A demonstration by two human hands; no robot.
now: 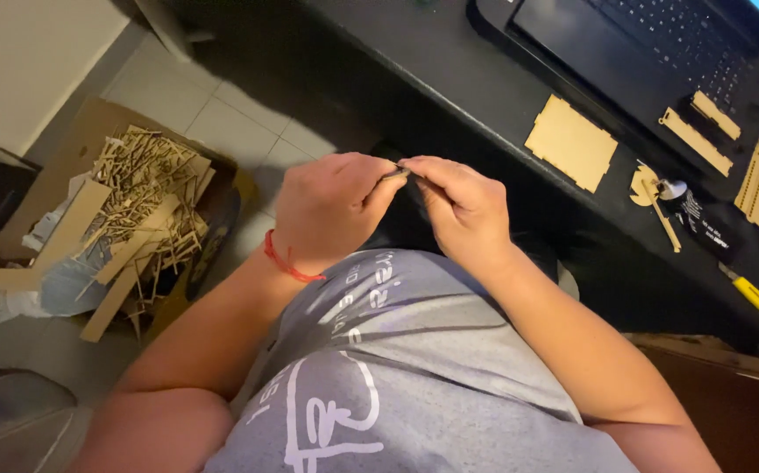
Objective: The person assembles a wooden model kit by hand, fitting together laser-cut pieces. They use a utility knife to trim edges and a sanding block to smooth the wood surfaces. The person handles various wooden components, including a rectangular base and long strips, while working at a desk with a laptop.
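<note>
Both the left hand [327, 206] and right hand [463, 206] pinch a small thin piece [397, 174] between fingertips; a black labelled glue bottle [695, 215] lies right on the tabletop [485, 79].

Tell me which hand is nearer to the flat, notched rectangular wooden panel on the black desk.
Right. The right hand is just below-left of the flat, notched rectangular wooden panel on the black desk; the left hand lies farther left, beyond the right hand.

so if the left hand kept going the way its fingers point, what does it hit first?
The right hand: the left hand points rightward in frame, and both pinch the same small dark thin piece between their fingertips. Past that lies the black desk edge, though depth is unclear.
</note>
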